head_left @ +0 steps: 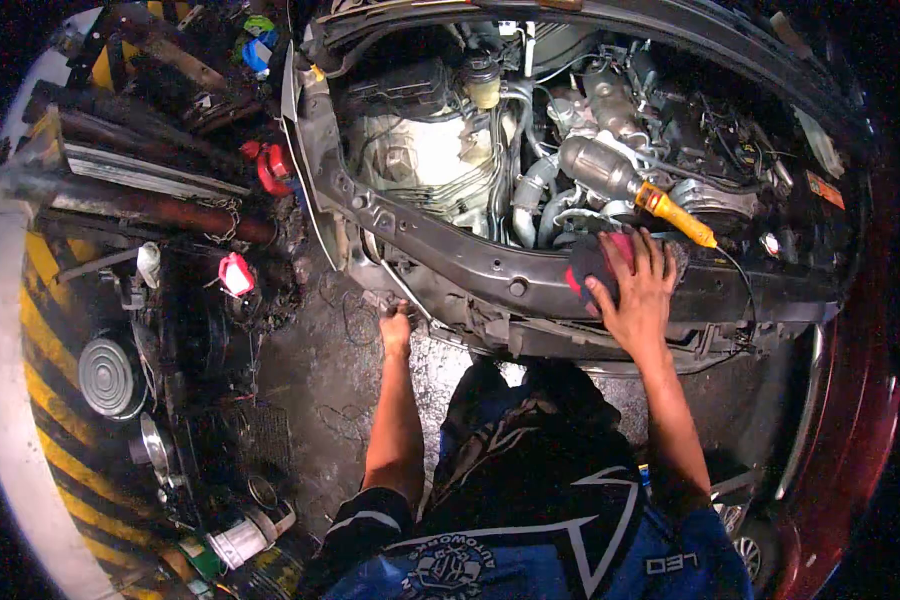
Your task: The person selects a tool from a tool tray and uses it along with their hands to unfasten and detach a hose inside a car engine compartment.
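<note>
My right hand (638, 295) lies with its fingers spread over a dark red and black cloth or cap (592, 265) on the car's front crossmember (450, 245). Down at the left, my left hand (395, 325) is closed round a small dark object at the lower edge of the car's front; what it is cannot be made out. A yellow-handled work light (682, 220) rests on the engine just beyond my right hand, its cable running down over the car's front edge.
The open engine bay (420, 155) spans the upper middle, with a reservoir (483, 85) near its back. Racks of metal parts and a red-and-white object (235, 274) stand at the left. A dark red car (850, 440) is at the right.
</note>
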